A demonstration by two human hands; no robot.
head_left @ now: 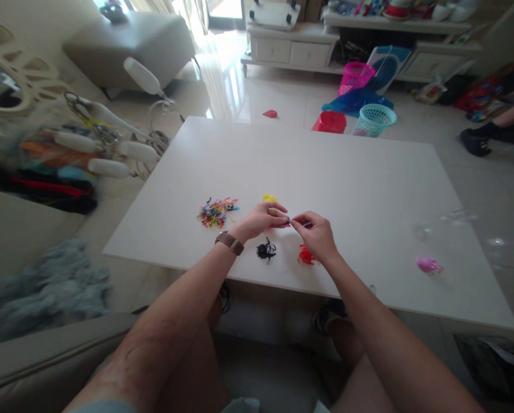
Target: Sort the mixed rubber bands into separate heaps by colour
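Note:
My left hand (263,220) and my right hand (316,234) meet fingertip to fingertip over the white table (369,189), pinching a small dark elastic band (289,221) between them. A mixed pile of coloured bands (216,211) lies to the left of my left hand. Small sorted heaps sit close by: yellow bands (269,198) behind my left hand, black bands (266,250) below it, red bands (305,257) under my right wrist. A brown watch is on my left wrist.
A pink heap of bands (429,265) lies near the table's right front. Behind the table stand a red box (330,121), a teal basket (373,119) and a pink basket (355,77). A cluttered rack (89,143) stands left. Another person's foot (476,141) shows far right.

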